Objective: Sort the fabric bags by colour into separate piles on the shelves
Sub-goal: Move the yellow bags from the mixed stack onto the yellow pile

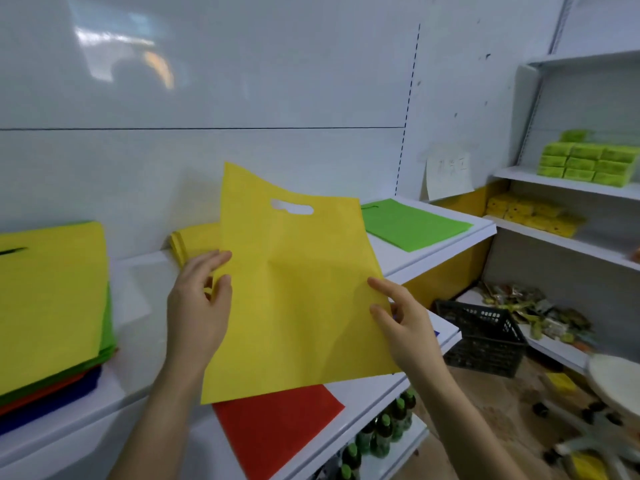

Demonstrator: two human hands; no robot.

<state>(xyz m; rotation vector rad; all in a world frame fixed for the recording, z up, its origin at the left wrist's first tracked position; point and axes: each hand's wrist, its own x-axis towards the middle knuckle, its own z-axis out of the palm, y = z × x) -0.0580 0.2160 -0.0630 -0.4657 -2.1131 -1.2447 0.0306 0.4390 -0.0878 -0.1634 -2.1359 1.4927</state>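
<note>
Yellow bag (298, 282) is held up flat. Left hand (199, 306) grips its left edge; right hand (401, 323) pinches its right edge.

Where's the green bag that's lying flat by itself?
Head view, right of centre: the green bag lies flat on the upper shelf near its right end, just right of the held yellow bag.
</note>
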